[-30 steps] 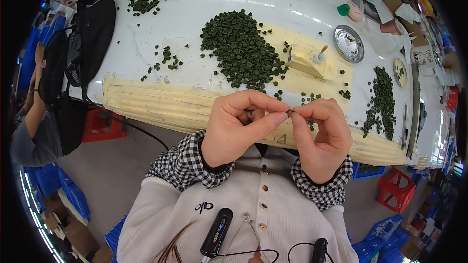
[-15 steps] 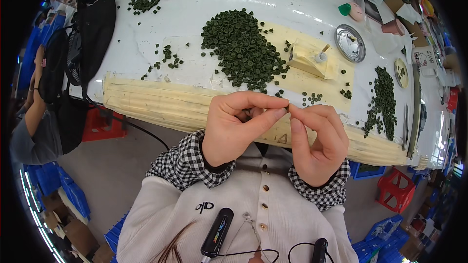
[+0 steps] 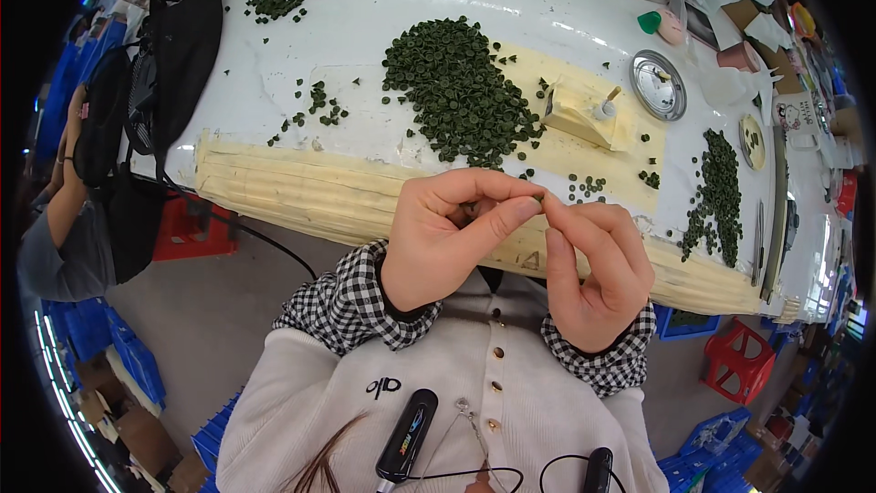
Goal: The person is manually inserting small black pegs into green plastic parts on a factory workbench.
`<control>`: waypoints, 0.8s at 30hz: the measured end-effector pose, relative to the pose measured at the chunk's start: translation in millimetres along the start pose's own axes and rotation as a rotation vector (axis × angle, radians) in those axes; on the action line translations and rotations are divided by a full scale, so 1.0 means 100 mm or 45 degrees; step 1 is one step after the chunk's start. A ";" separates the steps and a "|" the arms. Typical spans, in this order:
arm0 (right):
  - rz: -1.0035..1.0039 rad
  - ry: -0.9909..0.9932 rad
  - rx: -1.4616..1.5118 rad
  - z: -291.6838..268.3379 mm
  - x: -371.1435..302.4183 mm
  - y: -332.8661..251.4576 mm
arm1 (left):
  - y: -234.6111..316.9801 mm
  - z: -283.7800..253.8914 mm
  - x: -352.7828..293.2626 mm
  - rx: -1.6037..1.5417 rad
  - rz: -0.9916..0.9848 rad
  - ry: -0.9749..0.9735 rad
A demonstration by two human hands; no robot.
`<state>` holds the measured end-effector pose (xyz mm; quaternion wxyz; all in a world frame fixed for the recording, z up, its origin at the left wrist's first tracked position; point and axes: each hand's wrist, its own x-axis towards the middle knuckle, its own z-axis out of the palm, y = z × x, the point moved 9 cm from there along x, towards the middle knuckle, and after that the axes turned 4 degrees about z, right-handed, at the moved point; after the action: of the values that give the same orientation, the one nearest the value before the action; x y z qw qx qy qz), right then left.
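My left hand (image 3: 438,242) pinches a small dark green round piece (image 3: 538,200) between thumb and index finger, over the table's near edge. Only a sliver of the piece shows between the fingertips. My right hand (image 3: 602,265) touches that spot with its index fingertip, while its thumb stands apart and its other fingers curl loosely. Beyond the hands spreads a large heap of similar dark green pieces (image 3: 456,91). Several flat round pieces (image 3: 587,186) lie loose just past my right hand.
A tape-covered block (image 3: 584,114) with a short upright peg stands right of the heap. Farther right are a round metal dish (image 3: 657,85) and another green pile (image 3: 719,192). A black bag (image 3: 182,73) sits at the left edge, near another person's arm (image 3: 68,173).
My right index fingertip has shifted slightly against the piece, and my left hand has tilted a little. The pinch holds, and the heaps look the same.
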<state>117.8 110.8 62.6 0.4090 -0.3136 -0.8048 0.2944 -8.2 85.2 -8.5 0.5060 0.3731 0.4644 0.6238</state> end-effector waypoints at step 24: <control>0.136 0.060 0.215 -0.01 0.01 0.15 | -0.01 0.04 0.00 0.022 0.003 -0.093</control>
<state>122.1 121.3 52.2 0.4364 -0.3274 -0.7494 0.3752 -3.7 85.6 -8.4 0.5186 0.4004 0.4507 0.6062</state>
